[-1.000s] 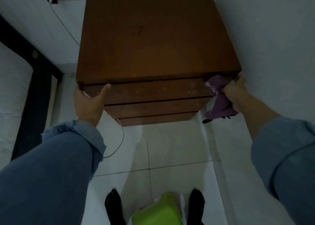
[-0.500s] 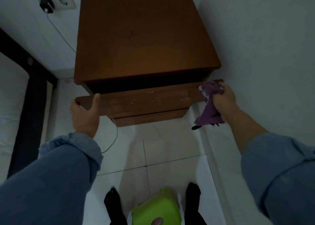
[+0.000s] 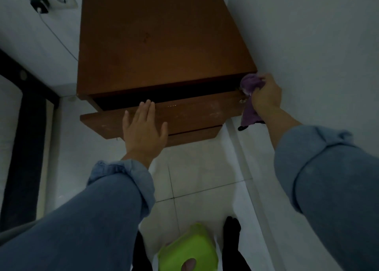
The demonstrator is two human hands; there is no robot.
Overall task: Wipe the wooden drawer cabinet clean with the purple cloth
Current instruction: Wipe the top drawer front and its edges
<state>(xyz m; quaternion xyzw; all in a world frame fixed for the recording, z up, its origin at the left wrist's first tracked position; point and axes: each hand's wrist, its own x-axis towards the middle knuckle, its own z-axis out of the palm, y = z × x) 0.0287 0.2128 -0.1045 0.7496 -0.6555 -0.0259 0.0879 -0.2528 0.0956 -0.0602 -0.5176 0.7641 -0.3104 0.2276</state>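
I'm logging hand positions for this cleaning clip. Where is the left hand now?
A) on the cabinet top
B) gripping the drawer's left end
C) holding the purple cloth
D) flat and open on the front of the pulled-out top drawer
D: the left hand lies open, fingers spread, on the top drawer front.

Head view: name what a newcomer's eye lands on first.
The brown cabinet fills the upper middle, its top drawer pulled out. The right hand presses a purple cloth at its right corner; the left hand lies flat on the drawer front.
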